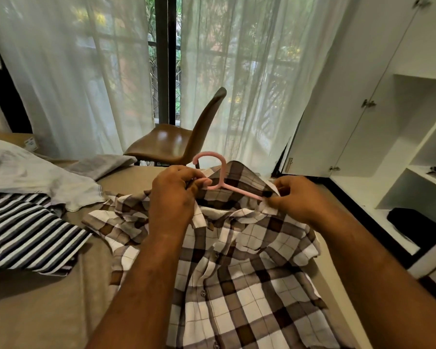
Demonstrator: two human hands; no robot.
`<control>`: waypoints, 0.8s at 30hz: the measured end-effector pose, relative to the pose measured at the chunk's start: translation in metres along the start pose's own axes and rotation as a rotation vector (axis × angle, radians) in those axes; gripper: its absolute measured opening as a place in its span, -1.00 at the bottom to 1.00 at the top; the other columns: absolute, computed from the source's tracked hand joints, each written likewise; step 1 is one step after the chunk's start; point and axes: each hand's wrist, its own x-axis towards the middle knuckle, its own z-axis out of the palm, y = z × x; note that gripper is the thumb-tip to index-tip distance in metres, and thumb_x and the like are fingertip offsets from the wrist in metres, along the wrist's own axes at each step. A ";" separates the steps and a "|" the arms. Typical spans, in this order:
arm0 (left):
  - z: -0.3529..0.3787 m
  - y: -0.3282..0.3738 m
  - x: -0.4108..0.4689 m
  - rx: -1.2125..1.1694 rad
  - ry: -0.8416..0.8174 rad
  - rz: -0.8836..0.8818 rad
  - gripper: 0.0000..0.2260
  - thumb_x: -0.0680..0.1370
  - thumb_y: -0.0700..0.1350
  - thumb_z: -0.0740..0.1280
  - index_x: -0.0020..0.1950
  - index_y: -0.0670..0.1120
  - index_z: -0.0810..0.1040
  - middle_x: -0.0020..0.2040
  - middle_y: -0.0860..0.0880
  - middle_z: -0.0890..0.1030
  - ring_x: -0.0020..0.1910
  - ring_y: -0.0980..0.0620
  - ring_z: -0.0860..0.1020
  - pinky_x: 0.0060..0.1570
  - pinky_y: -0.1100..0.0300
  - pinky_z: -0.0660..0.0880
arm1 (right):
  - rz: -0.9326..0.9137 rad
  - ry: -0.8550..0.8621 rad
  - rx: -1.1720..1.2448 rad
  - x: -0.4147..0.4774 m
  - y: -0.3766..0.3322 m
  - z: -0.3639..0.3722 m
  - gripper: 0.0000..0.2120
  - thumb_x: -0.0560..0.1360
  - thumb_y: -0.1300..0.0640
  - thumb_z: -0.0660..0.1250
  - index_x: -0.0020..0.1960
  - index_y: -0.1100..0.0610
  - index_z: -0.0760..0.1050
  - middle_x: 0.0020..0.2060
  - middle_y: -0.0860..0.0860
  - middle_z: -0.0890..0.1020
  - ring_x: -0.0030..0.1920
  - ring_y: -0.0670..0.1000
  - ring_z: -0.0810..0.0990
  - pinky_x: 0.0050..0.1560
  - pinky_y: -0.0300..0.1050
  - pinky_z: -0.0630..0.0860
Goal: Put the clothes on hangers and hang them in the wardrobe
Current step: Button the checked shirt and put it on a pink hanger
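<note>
A brown and white checked shirt (239,260) lies buttoned on the bed, collar pointing away from me. A pink hanger (220,172) sits inside its collar, hook sticking out above. My left hand (173,191) grips the shirt's left shoulder together with the hanger's left arm. My right hand (291,197) pinches the collar cloth at the hanger's right arm. The hanger's ends are hidden under the cloth and my fingers.
A navy and white striped garment (28,233) and a grey cloth (35,172) lie on the bed (35,311) to the left. A brown chair (176,139) stands by the curtained window. The white wardrobe (388,122) stands open on the right, with dark folded items on its shelves.
</note>
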 end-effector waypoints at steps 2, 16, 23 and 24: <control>-0.001 -0.001 0.001 -0.016 0.002 -0.027 -0.86 0.51 -0.11 0.48 0.06 -0.04 0.73 -0.01 0.02 0.69 -0.20 0.38 0.50 -0.21 0.66 0.36 | -0.007 0.079 0.122 0.006 0.007 -0.003 -0.90 0.56 0.12 0.43 0.06 0.05 0.67 -0.08 0.04 0.70 -0.12 0.01 0.63 -0.17 -0.11 0.54; 0.054 -0.023 0.082 0.019 0.008 -0.036 -0.86 0.57 -0.12 0.42 0.09 0.04 0.70 -0.11 0.15 0.64 -0.22 0.34 0.53 -0.17 0.43 0.46 | -0.313 -0.110 -0.051 0.099 0.033 0.000 -0.65 0.29 -0.27 0.54 -0.12 -0.04 0.62 -0.31 -0.13 0.65 -0.29 -0.16 0.60 -0.27 -0.18 0.44; 0.140 0.027 0.203 -0.020 -0.036 0.093 -0.89 0.53 -0.04 0.49 0.03 0.03 0.73 -0.20 0.19 0.66 -0.20 0.29 0.64 -0.17 0.44 0.55 | -0.425 0.261 0.048 0.209 0.066 -0.075 -0.81 0.40 -0.12 0.55 -0.14 -0.02 0.68 -0.35 -0.11 0.65 -0.29 -0.19 0.60 -0.35 -0.37 0.38; 0.152 0.040 0.223 -0.004 -0.035 0.111 -0.88 0.53 -0.03 0.49 0.05 0.02 0.73 -0.19 0.16 0.67 -0.20 0.26 0.65 -0.16 0.43 0.55 | -0.429 0.289 0.057 0.224 0.067 -0.090 -0.83 0.40 -0.11 0.55 -0.13 -0.04 0.69 -0.33 -0.12 0.66 -0.27 -0.19 0.61 -0.32 -0.33 0.41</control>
